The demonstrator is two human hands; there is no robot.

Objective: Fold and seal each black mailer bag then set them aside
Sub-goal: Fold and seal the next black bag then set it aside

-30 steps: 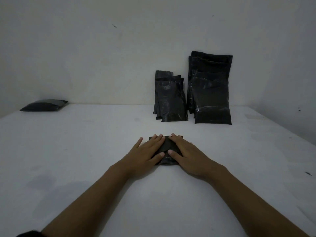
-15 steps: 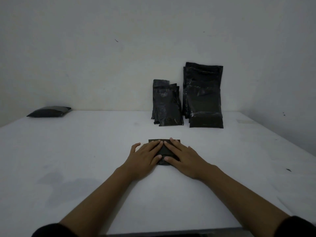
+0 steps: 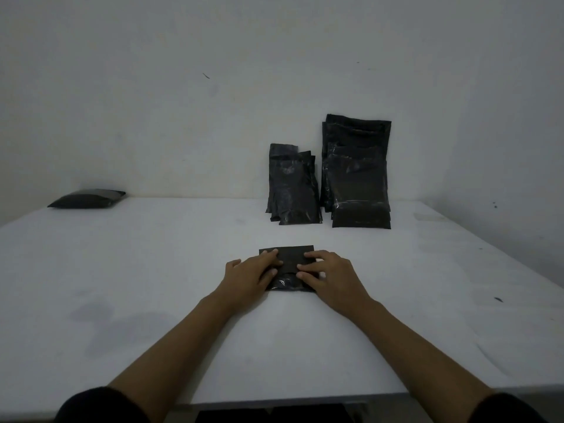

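Observation:
A small folded black mailer bag (image 3: 290,257) lies flat on the white table (image 3: 152,270) in front of me. My left hand (image 3: 248,277) presses on its left part with flat fingers. My right hand (image 3: 331,276) presses on its right part in the same way. The bag's far flap and a strip of its near edge show between and beyond my fingers.
Two stacks of black mailer bags lean against the back wall: a shorter stack (image 3: 293,186) and a taller stack (image 3: 358,172) to its right. A filled black bag (image 3: 87,198) lies at the table's far left. The near table edge (image 3: 274,399) runs below my forearms.
My hands have slid apart along the bag, baring its middle. The view has tilted, bringing the near table edge and my sleeves into sight.

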